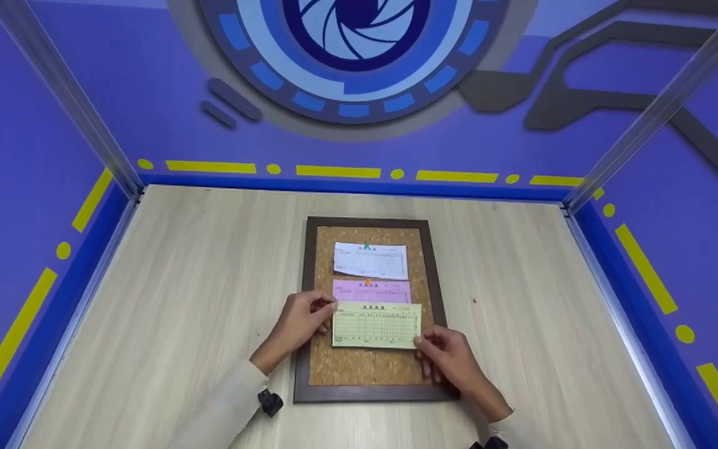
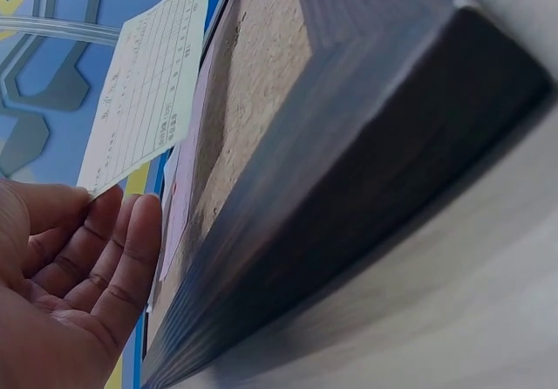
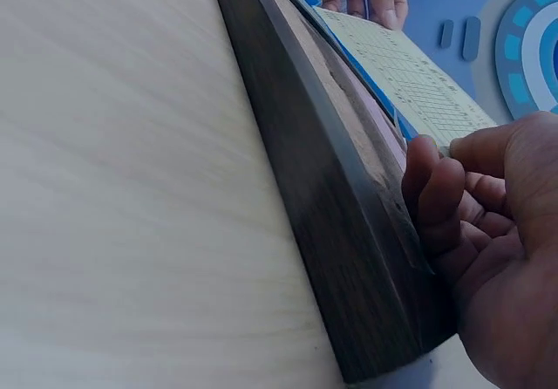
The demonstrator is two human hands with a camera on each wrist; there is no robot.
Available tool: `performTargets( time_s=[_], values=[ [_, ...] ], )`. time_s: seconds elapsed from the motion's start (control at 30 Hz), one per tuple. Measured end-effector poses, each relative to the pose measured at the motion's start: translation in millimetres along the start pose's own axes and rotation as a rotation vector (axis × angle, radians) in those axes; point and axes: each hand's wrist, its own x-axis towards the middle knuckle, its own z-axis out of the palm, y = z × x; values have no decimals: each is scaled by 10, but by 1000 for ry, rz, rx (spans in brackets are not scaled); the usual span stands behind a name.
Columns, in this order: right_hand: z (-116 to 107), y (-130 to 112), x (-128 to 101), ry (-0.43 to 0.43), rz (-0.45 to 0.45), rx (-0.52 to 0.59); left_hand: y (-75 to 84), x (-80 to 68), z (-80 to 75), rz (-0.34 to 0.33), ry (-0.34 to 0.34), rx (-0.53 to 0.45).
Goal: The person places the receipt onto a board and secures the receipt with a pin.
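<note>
A pale yellow-green slip (image 1: 376, 325) is pinched at both ends, low in the middle of the head view, over a cork board (image 1: 365, 368). Its upper left corner is held between thumb and fingers of the left hand (image 1: 301, 324); its lower right corner is nipped by the right hand (image 1: 449, 357), whose remaining fingers are curled against the board's dark frame. The step in hand looks like positioning: the slip is being lined up just under a pink slip (image 1: 371, 290), which lies below a white slip (image 1: 371, 260), each apparently fixed by a small pin at its top edge. From the left wrist view the yellow-green slip appears lifted off the cork, not yet flat. A fastening would seem to be called for next, with one hand freed while the paper is kept square. The slip is thin, rectangular, printed with a ruled grid; the cork is granular and brown, the frame smooth, dark wood, the worktop (image 1: 178, 299) pale wood grain.
</note>
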Motion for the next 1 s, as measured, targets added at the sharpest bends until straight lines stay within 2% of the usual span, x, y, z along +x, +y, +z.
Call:
performTargets(
  time_s=[0.2, 0.43, 0.73, 1.0],
  values=[
    [-24, 3, -47, -13, 46, 0, -38, -27, 37, -14, -12, 2],
    [-37, -30, -36, -37, 86, 2, -45, -24, 58, 4, 11, 24],
    [-34, -98, -44, -67, 137, -106, -74, -36, 90, 72, 22, 248],
    [15, -133, -55, -47, 126, -198, -160, -71, 96, 148, 39, 411]
  ],
)
